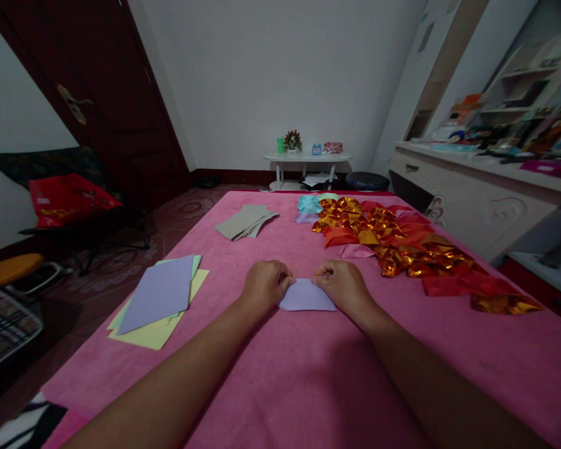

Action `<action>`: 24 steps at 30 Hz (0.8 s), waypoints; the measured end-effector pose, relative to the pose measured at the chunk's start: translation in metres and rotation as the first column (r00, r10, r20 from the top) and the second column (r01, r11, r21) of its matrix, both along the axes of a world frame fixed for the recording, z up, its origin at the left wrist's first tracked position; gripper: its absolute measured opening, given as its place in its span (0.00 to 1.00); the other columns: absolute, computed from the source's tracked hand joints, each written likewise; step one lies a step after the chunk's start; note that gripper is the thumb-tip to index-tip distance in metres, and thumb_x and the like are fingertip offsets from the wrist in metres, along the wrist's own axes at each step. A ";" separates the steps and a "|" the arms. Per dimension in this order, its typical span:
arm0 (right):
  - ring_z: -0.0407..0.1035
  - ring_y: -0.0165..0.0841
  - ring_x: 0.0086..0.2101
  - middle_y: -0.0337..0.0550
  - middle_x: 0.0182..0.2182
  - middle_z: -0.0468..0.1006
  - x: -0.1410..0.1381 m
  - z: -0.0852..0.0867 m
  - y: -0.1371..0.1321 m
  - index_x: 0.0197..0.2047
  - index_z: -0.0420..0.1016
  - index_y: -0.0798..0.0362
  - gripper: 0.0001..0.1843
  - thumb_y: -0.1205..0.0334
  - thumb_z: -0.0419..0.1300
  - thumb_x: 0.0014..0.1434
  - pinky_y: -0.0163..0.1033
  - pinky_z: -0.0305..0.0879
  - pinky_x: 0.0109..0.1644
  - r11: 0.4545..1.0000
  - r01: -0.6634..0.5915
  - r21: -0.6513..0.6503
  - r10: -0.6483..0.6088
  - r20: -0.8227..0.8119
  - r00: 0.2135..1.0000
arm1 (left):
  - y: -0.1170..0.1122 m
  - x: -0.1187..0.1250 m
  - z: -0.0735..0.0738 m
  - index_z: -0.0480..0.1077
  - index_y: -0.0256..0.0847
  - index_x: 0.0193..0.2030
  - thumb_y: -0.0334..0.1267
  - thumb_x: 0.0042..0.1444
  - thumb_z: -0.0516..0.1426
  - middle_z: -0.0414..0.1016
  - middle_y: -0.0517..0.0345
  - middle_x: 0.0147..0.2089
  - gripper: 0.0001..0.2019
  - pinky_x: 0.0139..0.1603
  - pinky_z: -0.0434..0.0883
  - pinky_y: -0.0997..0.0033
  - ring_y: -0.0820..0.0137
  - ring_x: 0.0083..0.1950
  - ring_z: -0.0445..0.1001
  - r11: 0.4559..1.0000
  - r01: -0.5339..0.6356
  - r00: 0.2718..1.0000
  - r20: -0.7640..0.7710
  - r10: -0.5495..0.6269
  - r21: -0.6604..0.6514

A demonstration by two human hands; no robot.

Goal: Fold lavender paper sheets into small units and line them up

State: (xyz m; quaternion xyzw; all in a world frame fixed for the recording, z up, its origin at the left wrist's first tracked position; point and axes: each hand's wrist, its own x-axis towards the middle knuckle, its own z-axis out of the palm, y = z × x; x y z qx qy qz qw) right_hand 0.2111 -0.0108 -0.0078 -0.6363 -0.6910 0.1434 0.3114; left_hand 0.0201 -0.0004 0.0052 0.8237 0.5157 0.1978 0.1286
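A small piece of lilac paper (307, 297) is held between my two hands, a little above or on the pink cloth; I cannot tell which. My left hand (267, 284) pinches its upper left corner with thumb and fingers. At the upper right corner, my right hand (340, 284) grips the same paper in a matching pinch. To the left lies a stack of coloured sheets (159, 293), lilac on top with green and yellow edges showing below. Beyond my left hand, several grey paper pieces (246, 221) are fanned out.
Folded shiny gold pieces (355, 218) and red pieces (453, 284) spread over the table's right side, with light blue ones (310, 204) behind. The pink cloth (271, 374) covers the table. A dresser (486, 193) stands at right, a chair with a red bag (70, 199) at left.
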 end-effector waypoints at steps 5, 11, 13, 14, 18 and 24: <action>0.69 0.31 0.25 0.40 0.24 0.78 -0.001 -0.004 -0.001 0.24 0.76 0.52 0.03 0.64 0.62 0.46 0.33 0.58 0.28 1.000 0.013 0.022 -0.012 -0.029 1.000 | -0.001 0.001 0.000 0.76 0.42 0.41 0.46 0.50 0.62 0.76 0.51 0.40 0.13 0.44 0.63 0.67 0.64 0.43 0.72 0.995 0.023 1.000 -0.003 -0.023 0.093; 0.66 0.30 0.23 0.40 0.21 0.74 -0.001 -0.003 -0.004 0.23 0.73 0.54 0.06 0.60 0.61 0.45 0.33 0.59 0.26 1.000 -0.007 0.014 0.013 -0.455 0.890 | 0.005 0.002 -0.002 0.75 0.37 0.31 0.52 0.44 0.63 0.73 0.56 0.28 0.18 0.29 0.61 0.72 0.70 0.28 0.69 0.978 0.036 0.968 0.250 0.017 -0.206; 0.65 0.29 0.22 0.39 0.20 0.73 -0.001 0.000 -0.004 0.23 0.72 0.55 0.10 0.56 0.63 0.44 0.33 0.59 0.25 0.999 -0.045 -0.011 0.029 -0.604 0.797 | 0.007 0.000 0.001 0.72 0.34 0.26 0.53 0.44 0.62 0.69 0.58 0.23 0.20 0.25 0.58 0.74 0.74 0.23 0.65 0.906 0.092 0.905 0.415 0.097 -0.413; 0.64 0.28 0.22 0.38 0.20 0.73 -0.001 0.002 -0.005 0.23 0.72 0.55 0.11 0.55 0.63 0.43 0.33 0.59 0.25 0.997 -0.074 -0.031 0.037 -0.652 0.757 | 0.007 -0.001 0.003 0.71 0.33 0.24 0.54 0.44 0.62 0.68 0.58 0.22 0.21 0.23 0.58 0.74 0.75 0.21 0.63 0.854 0.149 0.865 0.484 0.132 -0.499; 0.62 0.27 0.21 0.37 0.19 0.71 -0.003 0.004 -0.004 0.23 0.72 0.55 0.11 0.55 0.64 0.41 0.32 0.58 0.24 0.975 -0.187 -0.117 0.065 -0.657 0.751 | 0.007 -0.007 0.007 0.71 0.32 0.21 0.52 0.42 0.63 0.67 0.58 0.19 0.20 0.22 0.57 0.75 0.76 0.19 0.61 0.755 0.226 0.871 0.475 0.127 -0.615; 0.65 0.29 0.22 0.38 0.19 0.73 -0.006 -0.005 0.001 0.21 0.74 0.54 0.05 0.63 0.62 0.43 0.32 0.53 0.23 0.992 -0.092 -0.081 0.069 -0.251 0.965 | -0.002 -0.003 0.007 0.79 0.41 0.31 0.50 0.43 0.62 0.76 0.51 0.28 0.15 0.26 0.58 0.72 0.66 0.29 0.71 0.956 -0.133 0.991 -0.010 0.135 -0.260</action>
